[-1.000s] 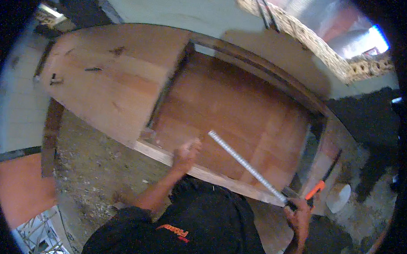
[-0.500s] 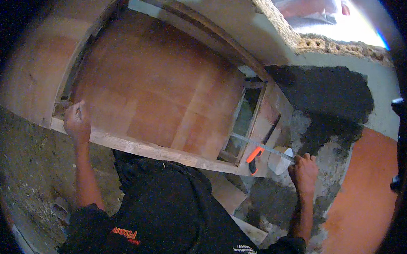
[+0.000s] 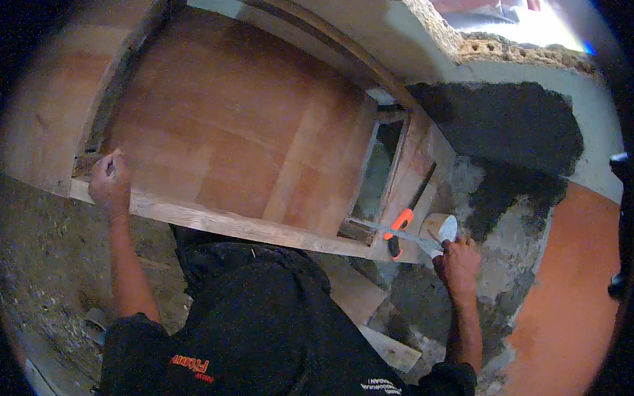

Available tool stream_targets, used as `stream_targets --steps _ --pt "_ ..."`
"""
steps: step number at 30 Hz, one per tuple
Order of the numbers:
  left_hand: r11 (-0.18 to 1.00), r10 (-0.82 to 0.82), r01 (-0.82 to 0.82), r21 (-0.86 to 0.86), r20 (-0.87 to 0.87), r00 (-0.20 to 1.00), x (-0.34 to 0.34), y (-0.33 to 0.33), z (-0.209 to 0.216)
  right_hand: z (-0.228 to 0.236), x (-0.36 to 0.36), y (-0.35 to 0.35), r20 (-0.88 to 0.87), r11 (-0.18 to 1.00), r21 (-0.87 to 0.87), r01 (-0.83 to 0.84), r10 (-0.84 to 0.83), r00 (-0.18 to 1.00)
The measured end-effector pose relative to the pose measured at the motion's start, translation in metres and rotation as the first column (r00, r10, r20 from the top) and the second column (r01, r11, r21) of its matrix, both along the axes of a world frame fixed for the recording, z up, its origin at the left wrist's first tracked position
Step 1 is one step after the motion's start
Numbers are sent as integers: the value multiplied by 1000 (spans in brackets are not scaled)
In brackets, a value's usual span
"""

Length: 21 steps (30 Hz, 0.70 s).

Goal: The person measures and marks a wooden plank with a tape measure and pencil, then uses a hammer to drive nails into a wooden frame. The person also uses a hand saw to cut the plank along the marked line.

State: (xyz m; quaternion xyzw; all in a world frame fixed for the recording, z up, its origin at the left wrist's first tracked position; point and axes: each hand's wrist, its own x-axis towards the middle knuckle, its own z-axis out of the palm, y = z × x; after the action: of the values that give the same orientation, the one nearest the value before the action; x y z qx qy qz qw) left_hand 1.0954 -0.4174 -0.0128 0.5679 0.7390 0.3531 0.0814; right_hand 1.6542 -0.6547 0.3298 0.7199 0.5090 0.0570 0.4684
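My right hand (image 3: 460,264) grips the end of a thin metal ruler (image 3: 396,233), its index finger stretched along it. The ruler's far end rests at the near right corner of a wooden frame (image 3: 211,221). My left hand (image 3: 111,184) is closed at the frame's near left corner; a small dark thing shows between its fingers, too small to name. Just beyond the ruler lies a saw with an orange and black handle (image 3: 401,220) and a dark narrow blade. A round pale roll or cup (image 3: 439,227) stands beside my right hand.
A large reddish-brown plywood panel (image 3: 257,126) lies within the frame, with a gap (image 3: 381,165) at its right. Dark wet-looking plaster (image 3: 501,127) covers part of the wall below a rough-edged opening. Loose board pieces (image 3: 392,349) lie on the floor near my right arm.
My right hand has moved slightly left and swung the ruler's far end down to the frame's near right corner. The left hand stays closed at its corner. The whole view has shifted a little.
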Motion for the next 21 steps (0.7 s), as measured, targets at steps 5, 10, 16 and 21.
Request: stream_targets --steps 5,10,16,21 --pt "998 43 -47 -46 -70 997 2 -1 -1 -5 4 -22 40 996 -53 70 -68 997" --pt "996 3 -1 -85 19 1000 4 -2 5 -4 -3 -27 39 987 -81 139 -136 990" --pt "995 -2 4 -96 23 1000 5 -3 10 -10 -7 -27 7 988 -38 152 -152 988" --pt "999 -30 34 -40 94 995 5 -3 7 -26 -8 -23 -3 998 21 52 -52 999"
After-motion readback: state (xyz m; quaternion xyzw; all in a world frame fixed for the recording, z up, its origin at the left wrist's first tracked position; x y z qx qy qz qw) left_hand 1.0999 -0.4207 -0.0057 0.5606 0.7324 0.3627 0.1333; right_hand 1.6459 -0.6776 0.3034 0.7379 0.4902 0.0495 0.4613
